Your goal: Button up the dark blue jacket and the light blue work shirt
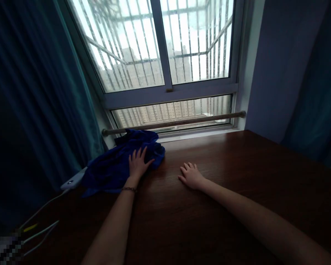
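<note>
My left hand (pixel 138 162) lies flat with fingers spread on a crumpled blue cloth (pixel 113 167), which rests on the dark wooden surface (pixel 237 176) near the window. A thin bracelet sits on that wrist. My right hand (pixel 191 175) rests palm down on the bare wood just right of the cloth, with its fingers bent under and nothing visible in them.
A barred window (pixel 165 48) with a wooden rail (pixel 173 122) runs along the far edge. Teal curtains (pixel 44 92) hang at the left and right. A white device (pixel 73 181) with cables lies at the left edge beside the cloth.
</note>
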A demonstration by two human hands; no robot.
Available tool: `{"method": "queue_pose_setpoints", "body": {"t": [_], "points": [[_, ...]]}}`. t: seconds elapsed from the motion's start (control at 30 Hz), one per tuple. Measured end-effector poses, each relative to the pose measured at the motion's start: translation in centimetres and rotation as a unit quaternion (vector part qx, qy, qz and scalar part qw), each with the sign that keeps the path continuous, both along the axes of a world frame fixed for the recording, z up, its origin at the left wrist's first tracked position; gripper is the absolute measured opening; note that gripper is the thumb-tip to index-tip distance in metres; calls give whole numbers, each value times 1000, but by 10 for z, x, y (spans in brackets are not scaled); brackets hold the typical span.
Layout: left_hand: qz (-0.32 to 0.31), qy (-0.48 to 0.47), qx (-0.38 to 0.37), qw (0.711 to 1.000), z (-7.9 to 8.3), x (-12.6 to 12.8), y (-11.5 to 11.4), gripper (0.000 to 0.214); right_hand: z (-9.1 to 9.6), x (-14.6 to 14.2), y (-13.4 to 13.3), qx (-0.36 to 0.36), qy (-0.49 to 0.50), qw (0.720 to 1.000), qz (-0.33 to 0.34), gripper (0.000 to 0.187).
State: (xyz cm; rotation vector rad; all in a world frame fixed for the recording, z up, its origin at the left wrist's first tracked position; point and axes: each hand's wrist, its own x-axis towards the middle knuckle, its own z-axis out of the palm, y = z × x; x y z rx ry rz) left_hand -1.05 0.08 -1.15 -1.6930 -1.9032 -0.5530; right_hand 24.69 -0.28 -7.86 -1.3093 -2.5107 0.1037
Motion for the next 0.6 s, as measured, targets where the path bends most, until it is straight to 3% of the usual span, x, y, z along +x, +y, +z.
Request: {"method": "queue_pose_setpoints", "body": {"t": [0.1, 0.23, 0.4, 0.5, 0.6], "points": [[2, 40, -37, 999, -29, -7, 6, 34, 3, 1, -2, -4, 1, 1000, -1, 60], [14, 55, -45, 997, -45, 20, 17, 18, 6, 1, -4, -13, -3, 1000, -2, 59], [-11, 6, -88, 996, -46, 32, 19, 19, 5, 1, -3, -10, -1, 1000, -2, 58], [-21, -10, -81, 996, -38, 33, 19, 19, 4, 1, -3, -5, 9, 1000, 2, 56], [-63, -40, -76, 994, -30, 54, 20, 18, 2, 1, -2, 13, 50, 999, 2, 57]]}}
